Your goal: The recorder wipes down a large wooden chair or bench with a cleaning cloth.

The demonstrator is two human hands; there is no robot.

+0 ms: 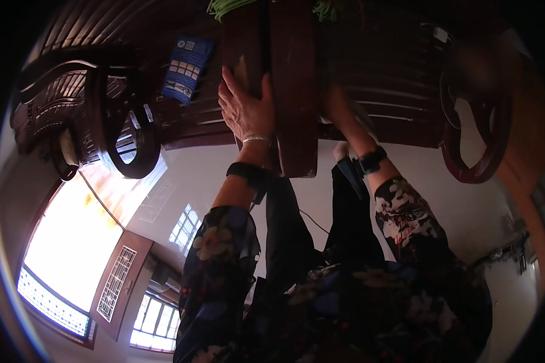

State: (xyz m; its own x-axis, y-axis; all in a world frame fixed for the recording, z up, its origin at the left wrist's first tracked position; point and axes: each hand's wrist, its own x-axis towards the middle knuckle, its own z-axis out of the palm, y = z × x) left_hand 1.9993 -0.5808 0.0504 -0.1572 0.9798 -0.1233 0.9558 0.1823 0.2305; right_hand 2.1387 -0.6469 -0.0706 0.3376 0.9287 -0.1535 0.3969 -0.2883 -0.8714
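Observation:
My left hand (247, 106) lies palm down on a dark reddish wooden board (243, 36), fingers together and thumb apart. A tan patch (241, 72) shows at its fingertips; whether it is worn wood or a scrap is unclear. A second thick wooden board (294, 90) runs alongside, with a dark gap between the two. Across it, my right hand (338, 104) is low over the slatted wooden seat (386, 81), blurred and in shadow. Beside that wrist, a pale curved edge (363, 115) is partly hidden by the arm. Its fingers cannot be made out.
Long green beans (229, 7) and some green vegetables (329, 10) lie at the top. A printed blue leaflet (188, 70) rests on the slats to the left. Curved wooden armrests (134, 170) (474, 174) stand on both sides. A cable (315, 221) crosses the pale floor.

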